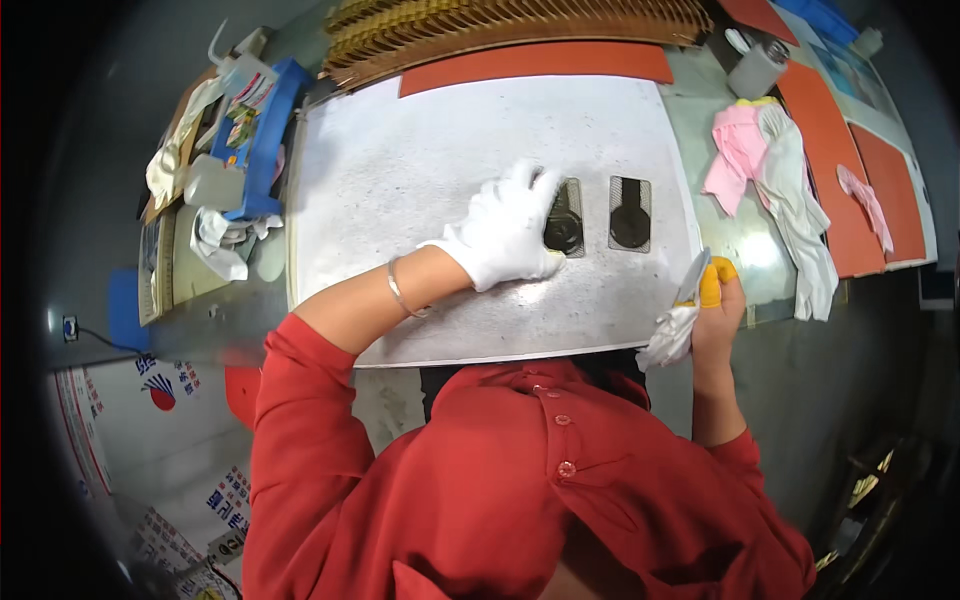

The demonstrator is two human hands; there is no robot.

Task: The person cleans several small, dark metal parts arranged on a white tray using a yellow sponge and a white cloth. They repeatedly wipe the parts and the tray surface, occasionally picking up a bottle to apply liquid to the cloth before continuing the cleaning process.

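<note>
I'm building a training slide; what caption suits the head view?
White-gloved left hand at one dark part, another alongside; right hand holding white cloth.

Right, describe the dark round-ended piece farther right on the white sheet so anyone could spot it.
Find the large white rectangular sheet. Near its right edge lies a dark, round-ended piece with a pale mesh-like border. It lies uncovered, whereas the white-gloved left hand partly covers its matching neighbour.

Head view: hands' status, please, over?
White-gloved left hand at left dark keyhole-shaped piece, partly hiding it. Right hand, yellow finger covers, holding crumpled white cloth.
</note>
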